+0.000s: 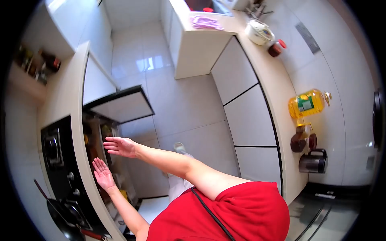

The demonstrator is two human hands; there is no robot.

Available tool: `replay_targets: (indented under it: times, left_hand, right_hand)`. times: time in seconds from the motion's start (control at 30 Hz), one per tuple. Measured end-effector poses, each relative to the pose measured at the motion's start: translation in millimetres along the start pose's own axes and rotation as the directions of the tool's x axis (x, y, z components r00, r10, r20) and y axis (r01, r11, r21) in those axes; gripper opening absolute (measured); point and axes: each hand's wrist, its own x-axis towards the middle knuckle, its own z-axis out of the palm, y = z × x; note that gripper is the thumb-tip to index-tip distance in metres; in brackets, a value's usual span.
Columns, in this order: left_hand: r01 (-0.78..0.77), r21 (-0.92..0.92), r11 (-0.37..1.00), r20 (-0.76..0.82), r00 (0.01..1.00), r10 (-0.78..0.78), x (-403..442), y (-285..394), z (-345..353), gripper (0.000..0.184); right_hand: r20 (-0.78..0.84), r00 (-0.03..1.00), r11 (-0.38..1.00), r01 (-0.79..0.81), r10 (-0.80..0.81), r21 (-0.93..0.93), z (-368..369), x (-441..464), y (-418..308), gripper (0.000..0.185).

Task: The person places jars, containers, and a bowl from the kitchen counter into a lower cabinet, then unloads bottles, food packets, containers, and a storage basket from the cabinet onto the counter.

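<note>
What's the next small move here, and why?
Probably ease the right hand slightly further toward the open cupboard under the counter: its door stands open, and both that hand and the left hand look empty, palms showing. The contents are too indistinct to pick a target.

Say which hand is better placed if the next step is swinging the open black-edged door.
Probably the right hand: it lies nearer the open black-edged door and looks empty. The left hand, empty too, is farther from that door and closer to the wok.
</note>
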Motion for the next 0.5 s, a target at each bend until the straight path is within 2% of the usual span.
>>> replay_targets:
  times: [0.13, 0.23, 0.3, 0.37, 0.5]
  left_hand:
    - [0.069, 0.054, 0.996, 0.067, 0.995, -0.073, 12, -60, 53, 0.047]
    - [0.181, 0.054, 0.982, 0.137, 0.973, -0.187, 19, -131, 97, 0.045]
    - [0.258, 0.107, 0.960, 0.201, 0.940, -0.275, 25, -191, 128, 0.046]
    - [0.349, 0.136, 0.927, 0.286, 0.882, -0.374, 27, -261, 163, 0.045]
    - [0.557, 0.148, 0.817, 0.347, 0.744, -0.571, 9, -415, 232, 0.044]
  right_hand:
    - [0.052, 0.979, 0.980, 0.198, -0.198, 0.019, 24, -51, -93, 0.041]
    - [0.117, 0.938, 0.944, 0.321, -0.327, 0.070, 23, -108, -168, 0.039]
    - [0.080, 0.910, 0.913, 0.404, -0.408, 0.066, 22, -153, -218, 0.038]
    - [0.071, 0.877, 0.879, 0.469, -0.475, 0.083, 18, -202, -271, 0.038]
    - [0.099, 0.750, 0.756, 0.653, -0.654, 0.051, -1, -306, -375, 0.035]
